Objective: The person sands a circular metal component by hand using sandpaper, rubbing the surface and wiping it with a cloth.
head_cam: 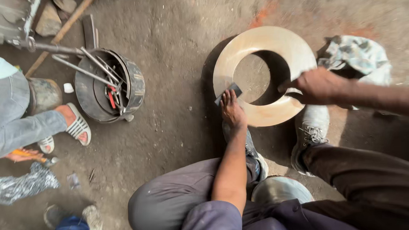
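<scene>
- Nearest the camera, the person is crouching on the dirt floor [178, 129], knees in grey and dark trousers, a round metal bowl [279, 190] sitting between the legs.
- Their shoes are standing just below the ring: the right one, a pale laced shoe [310, 127], is touching the ring's lower edge.
- The left hand [232, 110] is reaching forward, fingers [227, 97] lying close together and pressing a small dark pad [227, 92] flat onto the ring's left side.
- The right hand [317, 86] is gripping the ring's right side, fingers curling round the inner edge, thumb on top.
- The ring [261, 41], a wide flat pale metal disc with a big round hole, is lying tilted on the floor in front of the shoes, casting a shadow to its left.
- A crumpled patterned cloth [356, 55] is lying just right of the ring, behind the right hand.
- To the left, well apart, a black tub [133, 88] is holding rods and red-handled tools.
- Beside it another person's sandalled foot [75, 126] and jeans are showing.
- A silvery bag [23, 185] is lying at the lower left.
</scene>
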